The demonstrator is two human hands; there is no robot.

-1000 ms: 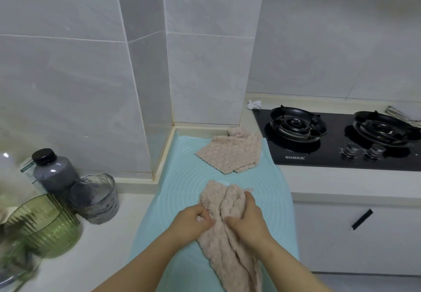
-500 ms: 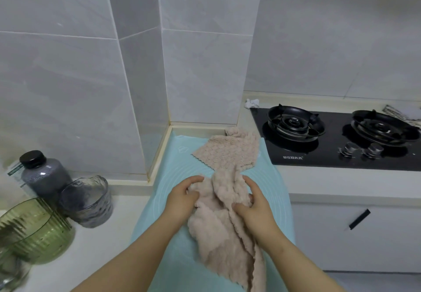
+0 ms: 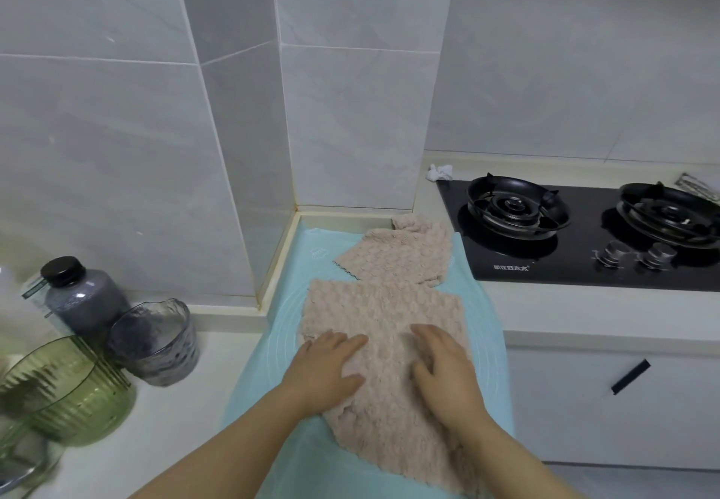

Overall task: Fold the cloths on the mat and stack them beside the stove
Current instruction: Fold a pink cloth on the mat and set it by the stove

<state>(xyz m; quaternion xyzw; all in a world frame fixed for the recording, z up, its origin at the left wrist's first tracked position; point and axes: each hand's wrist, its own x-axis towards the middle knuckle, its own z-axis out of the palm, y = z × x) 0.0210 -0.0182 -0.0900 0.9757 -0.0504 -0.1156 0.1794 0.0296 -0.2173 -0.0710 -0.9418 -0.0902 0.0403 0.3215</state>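
Grey-tiled kitchen corner, a pale counter (image 3: 545,315) under a turquoise mat (image 3: 269,362). Left hand (image 3: 331,370) and right hand (image 3: 444,374) press flat, fingers loose, on the beige cloth (image 3: 382,307) spread on the mat. At 12 o'clock a second cloth (image 3: 401,257) lies beside the stove (image 3: 545,265). The right forearm hides the beige cloth's near corner, perhaps overhanging.
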